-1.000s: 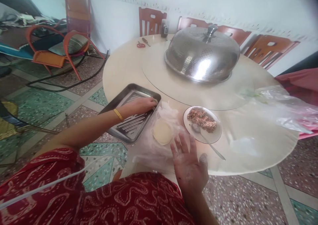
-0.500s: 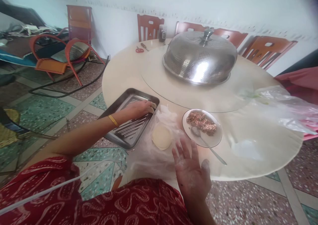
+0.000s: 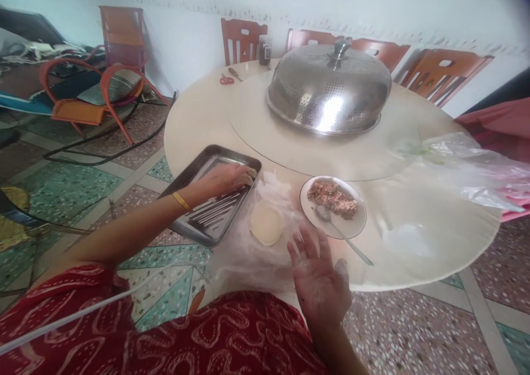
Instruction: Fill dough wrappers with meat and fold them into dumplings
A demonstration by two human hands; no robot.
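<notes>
Here's the left hand (image 3: 226,180), down in the dark metal tray (image 3: 240,209) at its far right corner, fingers closed on a small pale dough piece (image 3: 250,173). The forearm cuts right across the tray, hiding part of its slotted floor. Over to the right hand (image 3: 321,286): nothing in it, palm up and fingers spread, floury, just to the near side of the white plate (image 3: 307,209). On that plate sits a long mound of minced filling (image 3: 331,197), and a spoon (image 3: 350,244) leans in, bowl by the mince, handle out over the near right rim. Between tray and plate, a flat dough round (image 3: 266,222) lies on a floury plastic sheet (image 3: 240,259). Farther off, a big perforated steel dome (image 3: 327,96) squats on the turntable (image 3: 252,123), hiding whatever is beneath and blocking part of the chairs (image 3: 447,74) behind. Far left on the round table (image 3: 192,112), red-handled scissors (image 3: 227,80) lie beside a wooden-handled tool (image 3: 233,73), with a dark-filled jar (image 3: 265,53) just beyond. Off right, a crumpled clear plastic bag (image 3: 467,168) spreads over the table's edge.
</notes>
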